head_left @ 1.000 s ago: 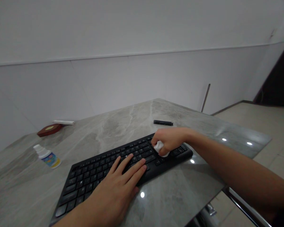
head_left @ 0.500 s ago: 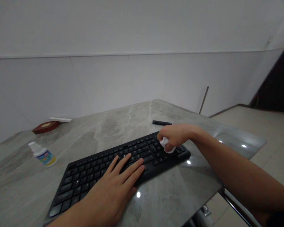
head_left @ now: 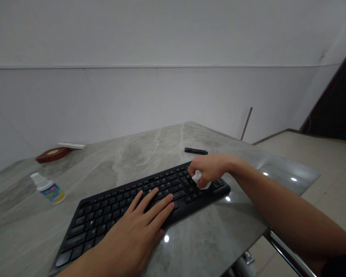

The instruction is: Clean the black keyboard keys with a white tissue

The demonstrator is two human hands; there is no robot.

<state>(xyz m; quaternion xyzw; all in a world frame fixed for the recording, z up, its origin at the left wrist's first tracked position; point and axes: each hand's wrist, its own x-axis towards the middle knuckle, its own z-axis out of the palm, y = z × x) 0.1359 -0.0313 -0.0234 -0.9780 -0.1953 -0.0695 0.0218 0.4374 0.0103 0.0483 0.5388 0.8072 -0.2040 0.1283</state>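
Observation:
A black keyboard [head_left: 103,209] lies at a slant on the grey marbled table. My left hand [head_left: 138,227] rests flat on its middle keys with fingers spread, holding nothing. Over the number pad at the keyboard's right end, my right hand [head_left: 209,169] is closed around a crumpled white tissue [head_left: 197,177]. Part of the tissue shows between the fingers and below them, against the keys. The keys under both hands are hidden.
Left of the keyboard a white-capped spray bottle [head_left: 48,188] with a colourful label stands on the table [head_left: 138,156]. A black pen [head_left: 196,151] lies behind the right hand. At the back left are a reddish-brown wooden piece [head_left: 53,154] and a white strip [head_left: 72,146]. A wall runs behind.
My right hand with the tissue has shifted slightly left over the number pad. My left hand keeps its place on the keys. The whole view has moved a little.

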